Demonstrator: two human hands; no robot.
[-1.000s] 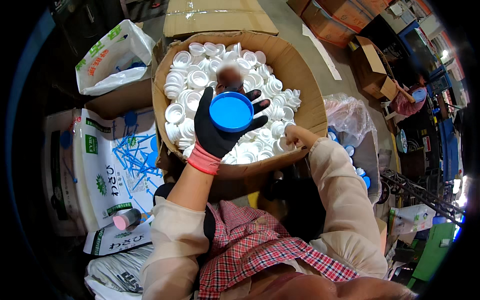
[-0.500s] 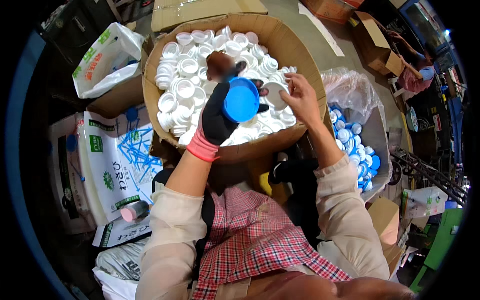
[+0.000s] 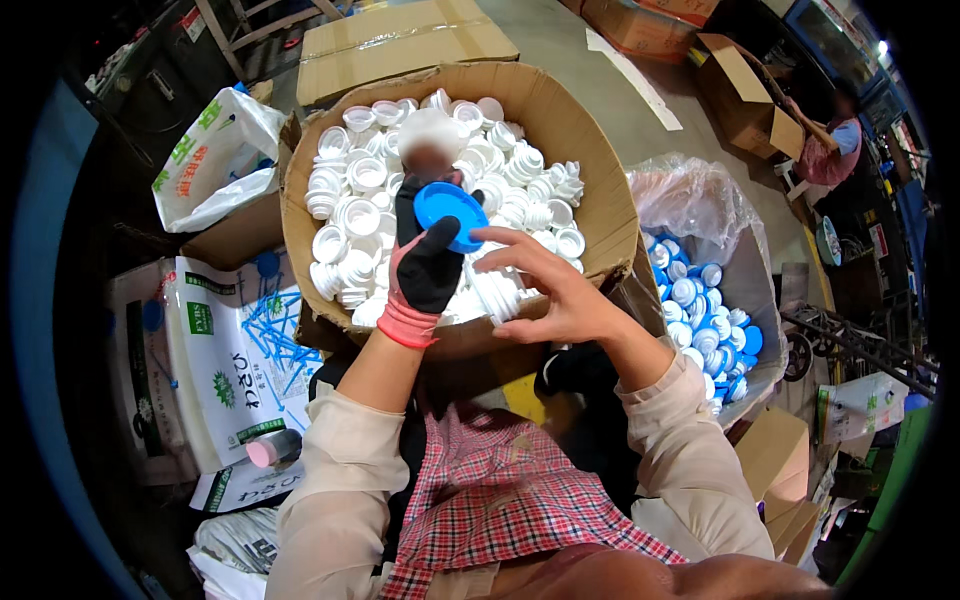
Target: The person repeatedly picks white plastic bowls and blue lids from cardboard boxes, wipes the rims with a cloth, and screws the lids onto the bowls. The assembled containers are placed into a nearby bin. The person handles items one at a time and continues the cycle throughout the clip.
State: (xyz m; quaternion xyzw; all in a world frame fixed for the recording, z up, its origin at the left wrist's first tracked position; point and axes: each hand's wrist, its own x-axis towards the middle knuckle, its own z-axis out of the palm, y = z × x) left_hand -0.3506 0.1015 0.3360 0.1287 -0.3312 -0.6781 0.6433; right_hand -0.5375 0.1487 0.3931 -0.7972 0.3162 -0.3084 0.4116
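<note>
Red and green lettering marks the white bag (image 3: 225, 135), beyond and left of the left hand (image 3: 424, 275); nearer and left of that hand, the sheet (image 3: 212, 350) bears black characters and green patches, with blue sticks (image 3: 270, 335) strewn on it. The gloved left hand grips the blue lid (image 3: 438, 208), thumb over its face. The bare right hand (image 3: 560, 295) curls its thumb and fingers around a white cap (image 3: 493, 296), just beside the lid. Beneath both hands, the carton (image 3: 605, 190) is heaped with white caps (image 3: 345, 175). Right of the right hand, a bin (image 3: 752, 310) holds blue-and-white caps (image 3: 705, 335). A blurred patch hides the left fingertips and some caps beyond them.
</note>
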